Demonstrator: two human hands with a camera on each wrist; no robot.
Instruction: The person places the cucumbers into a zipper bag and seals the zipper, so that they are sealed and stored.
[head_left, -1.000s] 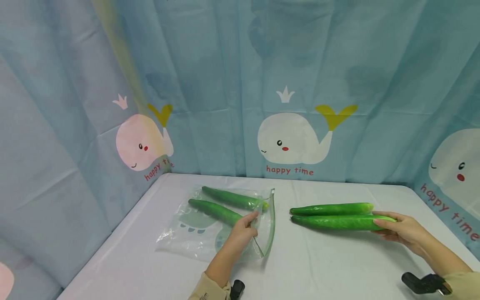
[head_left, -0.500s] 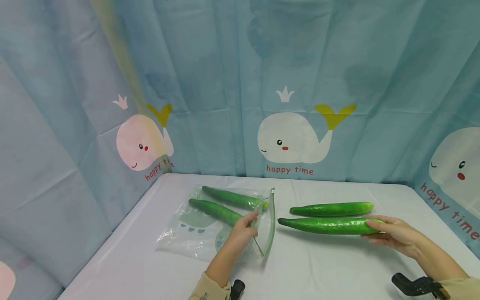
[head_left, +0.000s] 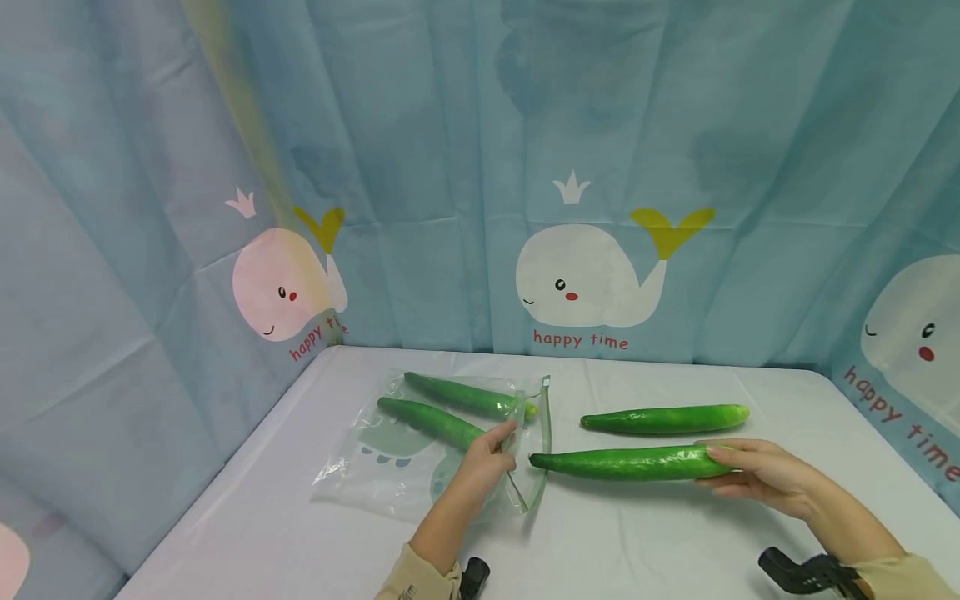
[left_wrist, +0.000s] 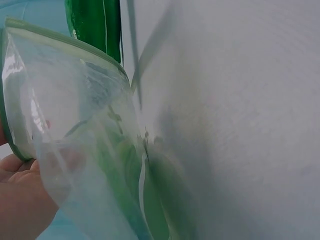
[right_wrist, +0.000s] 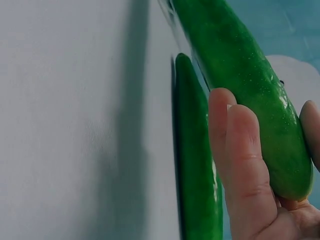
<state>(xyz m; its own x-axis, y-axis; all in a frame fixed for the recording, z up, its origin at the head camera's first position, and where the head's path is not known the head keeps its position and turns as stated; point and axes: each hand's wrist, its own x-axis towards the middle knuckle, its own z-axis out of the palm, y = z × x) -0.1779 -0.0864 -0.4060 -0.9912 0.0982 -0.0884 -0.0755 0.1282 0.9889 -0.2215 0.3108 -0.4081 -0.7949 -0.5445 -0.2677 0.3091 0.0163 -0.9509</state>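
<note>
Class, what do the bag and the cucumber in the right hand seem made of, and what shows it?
Bag: likely thin plastic film, glossy; creases shine and two cucumbers show through. Cucumber in the right hand: glossy green with highlights; real skin or moulded plastic, I cannot tell.

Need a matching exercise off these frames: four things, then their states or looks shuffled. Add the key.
Things
1. left hand
2. right hand
3. plastic bag
4. curtain

States or looks
A. holds a cucumber with its dark tip toward the bag
B. blue, printed with whales
C. holds the bag near its opening
D. see-through, with two cucumbers inside

Pairs: 1-C, 2-A, 3-D, 4-B
</note>
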